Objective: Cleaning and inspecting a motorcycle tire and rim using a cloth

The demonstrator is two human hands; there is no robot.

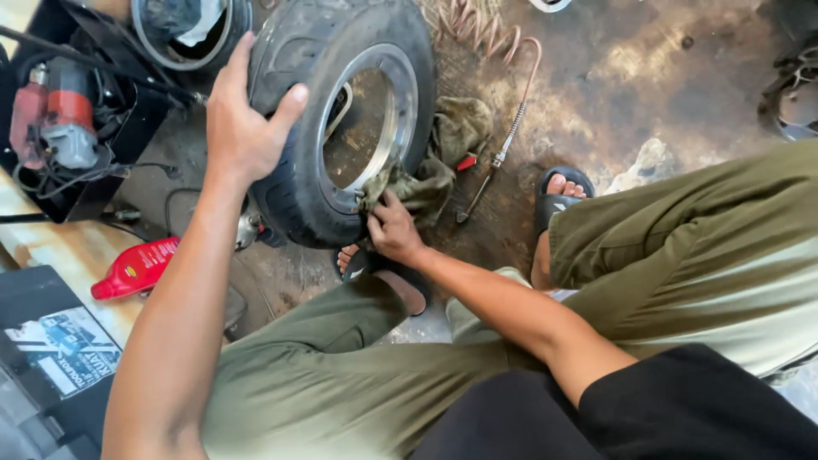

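Oil bottle [135, 267], red, lies on its side on the floor at eight o'clock from the tyre; its contents cannot be seen. At ten o'clock a black case [81, 183] holds a red and grey power tool [51, 115] with its cables. The left hand [243, 115] lies open and flat on the tread of the tyre [302, 111], keeping the wheel upright on the stained floor [648, 77]. The right hand [394, 228] is closed around an olive rag [430, 166], pressing it to the metal rim [400, 94] at five o'clock. Judged from this, the wheel could roll or tip toward the sandalled feet if the steadying palm slips. A coiled air hose [498, 51] lies at two o'clock.
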